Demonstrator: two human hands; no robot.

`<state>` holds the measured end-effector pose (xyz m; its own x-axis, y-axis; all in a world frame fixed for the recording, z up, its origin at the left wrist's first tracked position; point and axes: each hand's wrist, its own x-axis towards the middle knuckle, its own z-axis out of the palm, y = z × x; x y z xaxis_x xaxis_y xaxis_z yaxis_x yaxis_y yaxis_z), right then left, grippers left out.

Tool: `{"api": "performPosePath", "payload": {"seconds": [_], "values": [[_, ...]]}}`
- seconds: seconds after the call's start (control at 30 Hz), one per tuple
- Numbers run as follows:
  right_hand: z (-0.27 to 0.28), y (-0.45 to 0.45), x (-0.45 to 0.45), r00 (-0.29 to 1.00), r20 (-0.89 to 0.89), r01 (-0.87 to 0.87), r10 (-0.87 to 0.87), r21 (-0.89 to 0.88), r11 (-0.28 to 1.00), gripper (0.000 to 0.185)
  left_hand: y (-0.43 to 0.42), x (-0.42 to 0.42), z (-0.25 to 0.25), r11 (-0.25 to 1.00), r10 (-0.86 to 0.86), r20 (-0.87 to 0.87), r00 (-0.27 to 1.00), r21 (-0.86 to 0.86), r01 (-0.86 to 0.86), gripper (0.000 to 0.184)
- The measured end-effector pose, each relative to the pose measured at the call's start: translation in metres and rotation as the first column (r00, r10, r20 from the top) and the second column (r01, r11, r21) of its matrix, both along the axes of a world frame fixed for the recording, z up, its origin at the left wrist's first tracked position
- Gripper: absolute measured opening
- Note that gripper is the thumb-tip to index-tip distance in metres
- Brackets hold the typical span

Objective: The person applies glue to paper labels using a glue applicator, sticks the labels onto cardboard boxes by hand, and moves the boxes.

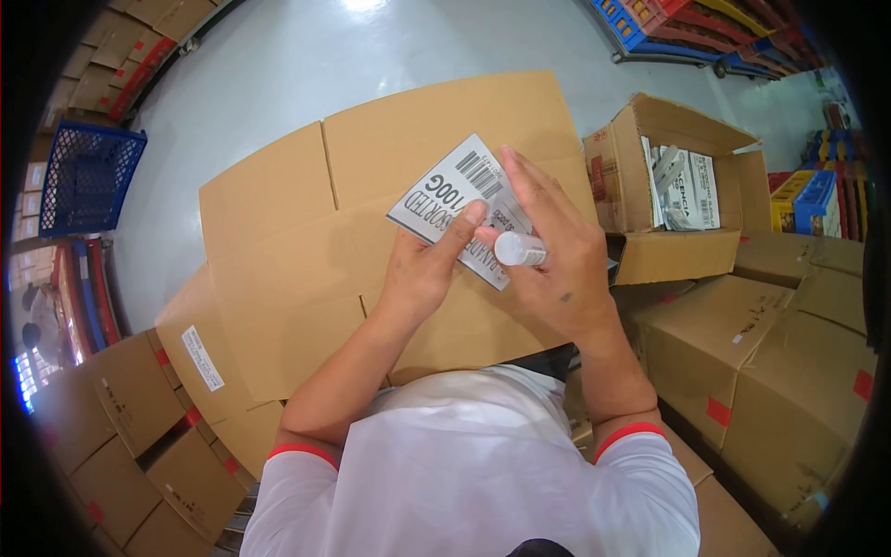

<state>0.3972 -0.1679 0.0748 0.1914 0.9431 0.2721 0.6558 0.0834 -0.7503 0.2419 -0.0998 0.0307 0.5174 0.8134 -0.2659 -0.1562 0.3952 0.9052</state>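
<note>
My left hand (pixel 422 269) grips the lower left edge of a stack of printed labels (pixel 450 200), with the thumb lying on top. A barcode and large black letters show on the top label. My right hand (pixel 566 255) is closed around a white capped cylinder (pixel 520 249), perhaps a marker or glue stick, with its end toward the camera. The right fingers reach along the labels' right side. Both hands are above a large flattened cardboard carton (pixel 288 260), which has a small white sticker (pixel 202 357) at its lower left.
An open carton (pixel 668 258) holding more printed labels (pixel 689 181) stands at the right. Closed cartons (pixel 705 334) are stacked at lower right and lower left. A blue crate (pixel 93 176) is at the left, with coloured crates (pixel 640 28) at the upper right.
</note>
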Motion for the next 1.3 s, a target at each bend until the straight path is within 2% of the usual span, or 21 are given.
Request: {"api": "performPosePath", "payload": {"seconds": [0.13, 0.2, 0.43, 0.53, 0.6, 0.63, 0.7, 0.83, 0.93, 1.0, 1.03, 1.1, 1.13, 1.23, 1.3], "values": [[0.0, -0.003, 0.0, 0.999, 0.037, -0.041, 0.039, 0.055, 0.998, 0.072, 0.0, 0.002, 0.006, 0.999, 0.027, -0.047, 0.999, -0.029, -0.028, 0.032], [0.001, -0.003, -0.002, 0.998, 0.053, -0.049, 0.045, 0.069, 0.996, 0.072, 0.0, 0.003, 0.0, 0.998, 0.052, 0.0, 0.999, -0.043, -0.051, 0.033], [-0.001, -0.006, -0.001, 0.993, 0.105, -0.067, 0.058, 0.083, 0.994, 0.072, -0.001, 0.003, -0.001, 0.996, 0.061, -0.009, 0.998, -0.063, -0.061, 0.032], [-0.005, -0.007, 0.0, 0.996, 0.078, -0.047, 0.036, 0.146, 0.988, 0.062, -0.001, 0.002, -0.004, 0.996, 0.067, -0.012, 0.998, -0.051, -0.067, 0.031], [-0.01, -0.005, 0.001, 0.997, -0.075, 0.025, -0.01, 0.202, 0.979, 0.044, -0.002, -0.002, 0.0, 1.0, 0.013, -0.09, 0.996, 0.006, -0.012, 0.029], [-0.01, -0.005, 0.001, 0.997, -0.075, 0.025, -0.01, 0.202, 0.979, 0.044, -0.004, -0.002, -0.002, 1.0, 0.013, -0.09, 0.996, 0.006, -0.012, 0.029], [-0.011, -0.006, 0.003, 0.979, -0.197, 0.084, -0.042, 0.21, 0.974, 0.029, -0.009, -0.001, -0.006, 0.999, -0.028, -0.044, 0.999, 0.043, 0.03, 0.026], [-0.006, -0.013, 0.016, 0.98, -0.173, 0.12, -0.098, 0.122, 0.985, 0.033, -0.009, 0.001, 0.014, 0.993, -0.078, -0.01, 0.997, 0.082, 0.079, 0.035], [-0.003, -0.012, 0.031, 0.989, -0.147, 0.018, -0.007, 0.072, 0.997, 0.04, 0.006, -0.008, 0.025, 0.996, -0.089, 0.051, 0.995, 0.02, 0.088, 0.038], [-0.003, -0.013, 0.036, 0.987, -0.093, -0.131, 0.131, 0.006, 0.991, 0.048, 0.016, -0.017, 0.029, 0.931, -0.241, -0.182, 0.953, 0.234, 0.28, 0.032], [-0.003, -0.012, 0.032, 0.987, -0.095, -0.133, 0.133, 0.006, 0.991, 0.048, 0.016, -0.019, 0.029, 0.932, -0.238, -0.184, 0.954, 0.233, 0.278, 0.032], [-0.002, -0.009, 0.019, 0.999, -0.047, -0.013, 0.018, 0.093, 0.996, 0.057, 0.016, -0.02, 0.029, 0.908, -0.194, -0.359, 0.913, 0.286, 0.305, 0.024], [-0.001, -0.007, 0.015, 0.999, -0.049, -0.015, 0.02, 0.093, 0.996, 0.057, 0.016, -0.02, 0.027, 0.909, -0.192, -0.361, 0.913, 0.285, 0.304, 0.024], [-0.001, -0.006, 0.006, 0.991, 0.131, -0.011, -0.017, 0.21, 0.978, 0.064, 0.015, -0.015, 0.025, 0.932, -0.137, -0.281, 0.95, 0.289, 0.22, 0.022], [-0.003, -0.008, 0.003, 0.99, 0.134, -0.063, 0.038, 0.183, 0.981, 0.059, 0.014, -0.013, 0.028, 0.936, -0.12, -0.235, 0.964, 0.296, 0.189, 0.025]]}}
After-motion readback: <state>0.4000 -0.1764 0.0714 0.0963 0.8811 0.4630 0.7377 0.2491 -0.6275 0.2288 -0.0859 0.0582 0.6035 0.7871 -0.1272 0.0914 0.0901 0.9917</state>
